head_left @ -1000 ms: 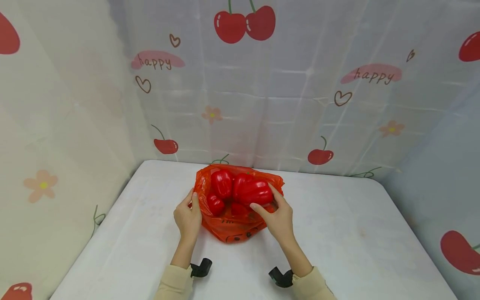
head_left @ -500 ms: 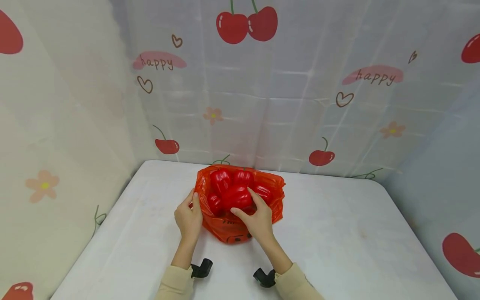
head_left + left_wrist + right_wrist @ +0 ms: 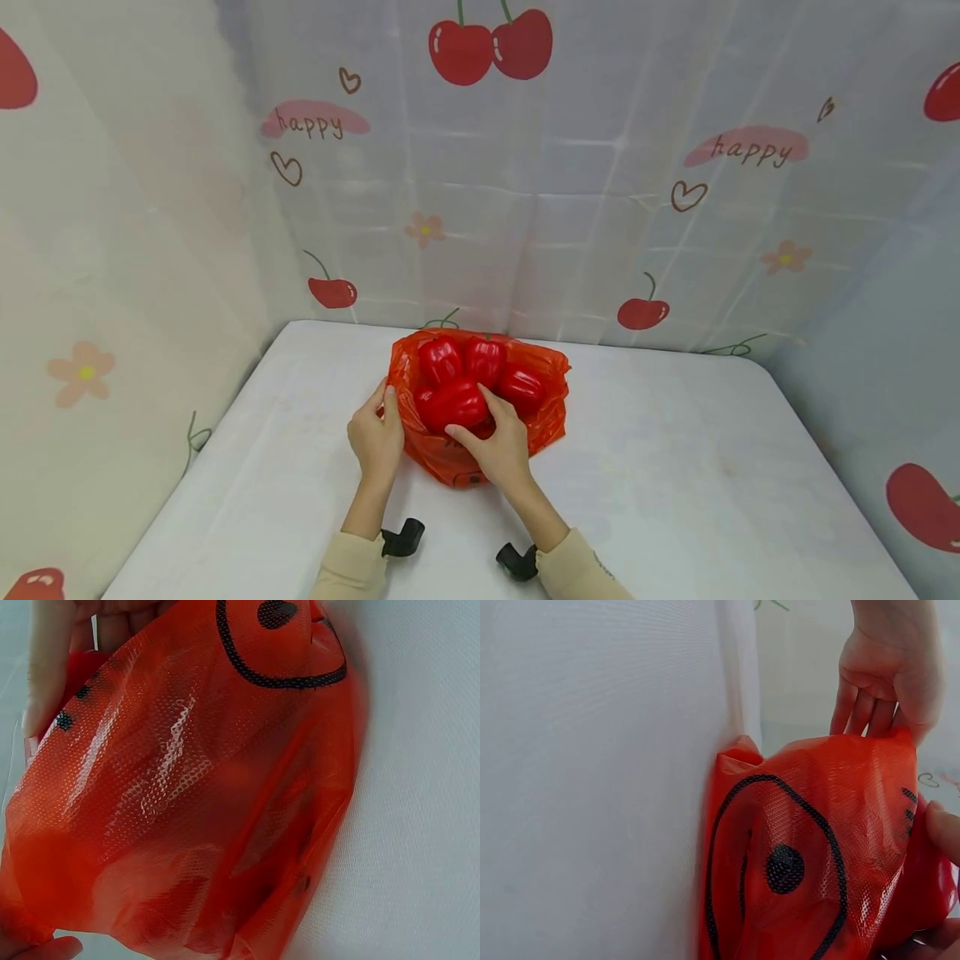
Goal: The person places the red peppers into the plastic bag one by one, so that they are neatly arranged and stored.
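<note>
An orange-red plastic bag point(image 3: 442, 460) with a printed black face stands on the table, its mouth spread wide. Several glossy red bell peppers point(image 3: 441, 360) lie inside it. My left hand point(image 3: 377, 440) pinches the bag's left rim between thumb and fingers. With thumb and fingers, my right hand point(image 3: 501, 446) grips a bell pepper point(image 3: 453, 406) at the front left of the opening, lying sideways over the others. The right wrist view has this pepper point(image 3: 924, 892) at the bag's rim, with the left hand point(image 3: 900, 671) beyond. In the left wrist view, the bag wall point(image 3: 172, 802) hides most of the contents.
A white-covered table point(image 3: 675, 467) surrounds the bag. Behind it hangs a pale curtain point(image 3: 570, 208) printed with cherries, hearts and flowers, and more curtain closes both sides. Black camera mounts point(image 3: 405, 537) sit at both wrists.
The right hand has carried its bell pepper from the bag's right side to the front left, uncovering another pepper at the right. The left hand stays at the rim.
</note>
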Action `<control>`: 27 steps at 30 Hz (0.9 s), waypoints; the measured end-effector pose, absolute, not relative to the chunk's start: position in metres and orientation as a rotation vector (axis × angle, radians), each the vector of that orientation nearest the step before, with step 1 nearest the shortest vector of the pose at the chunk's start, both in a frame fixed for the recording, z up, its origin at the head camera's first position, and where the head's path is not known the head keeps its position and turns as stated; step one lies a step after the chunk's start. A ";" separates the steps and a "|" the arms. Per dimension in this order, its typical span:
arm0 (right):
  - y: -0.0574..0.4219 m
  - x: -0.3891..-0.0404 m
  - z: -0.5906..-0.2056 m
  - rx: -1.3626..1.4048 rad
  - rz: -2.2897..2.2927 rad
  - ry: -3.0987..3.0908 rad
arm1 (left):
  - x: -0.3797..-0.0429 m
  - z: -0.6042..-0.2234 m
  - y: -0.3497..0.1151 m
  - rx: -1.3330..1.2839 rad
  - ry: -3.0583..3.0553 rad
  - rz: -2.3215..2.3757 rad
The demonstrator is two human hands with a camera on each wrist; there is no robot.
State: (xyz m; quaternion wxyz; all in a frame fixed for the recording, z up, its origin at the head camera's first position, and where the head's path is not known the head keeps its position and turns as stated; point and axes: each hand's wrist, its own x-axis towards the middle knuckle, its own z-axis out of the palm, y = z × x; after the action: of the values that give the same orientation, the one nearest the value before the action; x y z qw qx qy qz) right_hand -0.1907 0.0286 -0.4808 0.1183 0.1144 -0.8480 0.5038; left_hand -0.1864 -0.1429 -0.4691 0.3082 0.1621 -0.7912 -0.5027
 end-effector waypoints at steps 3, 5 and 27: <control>0.028 -0.190 -0.483 0.343 1.462 -2.480 | -0.186 -0.469 -0.143 0.428 -2.091 -1.330; 0.028 -0.190 -0.484 0.348 1.465 -2.478 | -0.185 -0.470 -0.143 0.423 -2.093 -1.335; 0.036 -0.190 -0.480 0.318 1.545 -2.482 | -0.186 -0.468 -0.141 0.422 -2.083 -1.320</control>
State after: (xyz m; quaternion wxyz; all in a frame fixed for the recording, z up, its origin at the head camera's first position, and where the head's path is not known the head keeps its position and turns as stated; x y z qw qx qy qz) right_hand -0.1905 0.0362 -0.4798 0.1004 0.1075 -0.8398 0.5226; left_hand -0.1863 -0.1414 -0.4676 0.3145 0.1603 -0.7904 -0.5007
